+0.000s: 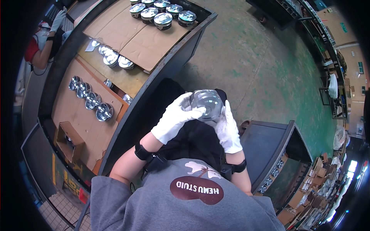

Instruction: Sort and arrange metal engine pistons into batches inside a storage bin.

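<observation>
A shiny silver piston (208,101) is held up in front of my body, its round, smooth face turned towards me. My left hand (173,120), in a white glove, grips its left side, with the thumb laid across the lower part of the face. On the opposite side my right hand (228,131), also gloved in white, is closed round the rim; some of its fingers are hidden behind the piston. Each wrist wears a black strap with a small device.
On my left, a dark metal bin (135,104) holds layered cardboard (133,40), a row of pistons (92,101), more pistons (163,20) at the far end and a small cardboard box (70,144). Another dark bin (266,140) stands right. A co-worker's gloved hand (58,20) shows upper left.
</observation>
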### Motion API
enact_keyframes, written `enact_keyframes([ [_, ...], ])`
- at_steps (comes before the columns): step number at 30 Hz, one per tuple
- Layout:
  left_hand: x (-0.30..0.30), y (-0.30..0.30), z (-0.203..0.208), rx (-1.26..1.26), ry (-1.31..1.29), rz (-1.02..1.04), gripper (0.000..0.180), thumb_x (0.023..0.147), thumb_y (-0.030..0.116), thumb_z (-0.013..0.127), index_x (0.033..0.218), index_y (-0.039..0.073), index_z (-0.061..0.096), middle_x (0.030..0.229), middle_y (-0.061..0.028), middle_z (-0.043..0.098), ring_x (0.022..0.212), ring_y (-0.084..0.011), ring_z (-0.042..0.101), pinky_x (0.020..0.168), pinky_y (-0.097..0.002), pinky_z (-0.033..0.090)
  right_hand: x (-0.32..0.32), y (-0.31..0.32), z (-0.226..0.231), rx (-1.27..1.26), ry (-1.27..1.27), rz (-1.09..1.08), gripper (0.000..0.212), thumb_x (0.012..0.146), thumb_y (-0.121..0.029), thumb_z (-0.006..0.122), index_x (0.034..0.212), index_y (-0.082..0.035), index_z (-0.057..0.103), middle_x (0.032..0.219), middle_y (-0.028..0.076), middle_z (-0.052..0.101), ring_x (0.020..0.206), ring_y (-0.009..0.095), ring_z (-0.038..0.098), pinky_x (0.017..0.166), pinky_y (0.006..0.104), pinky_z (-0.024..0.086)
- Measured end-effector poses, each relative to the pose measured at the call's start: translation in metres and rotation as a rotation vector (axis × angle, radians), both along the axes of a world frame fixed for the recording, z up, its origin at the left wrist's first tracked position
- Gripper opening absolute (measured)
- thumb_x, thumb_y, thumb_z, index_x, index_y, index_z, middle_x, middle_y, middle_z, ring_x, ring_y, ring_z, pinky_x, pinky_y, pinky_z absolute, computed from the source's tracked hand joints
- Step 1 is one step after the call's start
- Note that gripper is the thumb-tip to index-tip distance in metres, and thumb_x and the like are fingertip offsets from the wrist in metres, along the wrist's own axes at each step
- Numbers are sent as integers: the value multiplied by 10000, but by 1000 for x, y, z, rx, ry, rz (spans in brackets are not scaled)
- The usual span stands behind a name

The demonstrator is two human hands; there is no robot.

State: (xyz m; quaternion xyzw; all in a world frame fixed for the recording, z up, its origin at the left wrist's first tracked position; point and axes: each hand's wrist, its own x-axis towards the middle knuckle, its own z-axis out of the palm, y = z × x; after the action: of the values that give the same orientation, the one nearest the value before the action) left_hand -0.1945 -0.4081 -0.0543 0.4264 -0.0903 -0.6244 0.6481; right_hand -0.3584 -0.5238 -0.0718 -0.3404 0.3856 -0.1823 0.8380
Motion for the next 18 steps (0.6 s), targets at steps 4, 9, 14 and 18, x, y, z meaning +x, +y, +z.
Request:
enact_keyframes([
  [4,-7,-3,13,-165,-467,124,580,771,-59,774,1293,29,537,1288,-84,604,1251,-199,550,1065,-351,455,13,18,16,351,-172,-11,748,960,-672,424,1438,-98,452,1326,142,575,1163,305,595,1004,489,467],
  [9,-7,-1,12,-381,-1040,190,577,726,-85,759,1248,40,548,1351,-142,575,1374,-341,466,1088,-410,428,14,19,5,562,-564,66,621,1019,-536,323,1482,-127,393,1479,155,457,1324,354,479,1070,542,414],
  [14,-9,-2,18,-359,-1137,225,540,709,-95,713,1210,50,575,1318,-135,616,1356,-343,496,1046,-377,453,21,17,19,745,-624,-15,606,1023,-531,332,1449,-112,434,1434,182,495,1268,378,521,1007,548,465],
  [18,-10,-1,11,-285,-1130,210,609,725,-39,754,1276,51,511,1369,-138,569,1258,-311,573,985,-361,493,21,15,29,797,-690,2,603,1030,-531,349,1418,-84,462,1397,213,524,1232,397,552,934,569,518],
])
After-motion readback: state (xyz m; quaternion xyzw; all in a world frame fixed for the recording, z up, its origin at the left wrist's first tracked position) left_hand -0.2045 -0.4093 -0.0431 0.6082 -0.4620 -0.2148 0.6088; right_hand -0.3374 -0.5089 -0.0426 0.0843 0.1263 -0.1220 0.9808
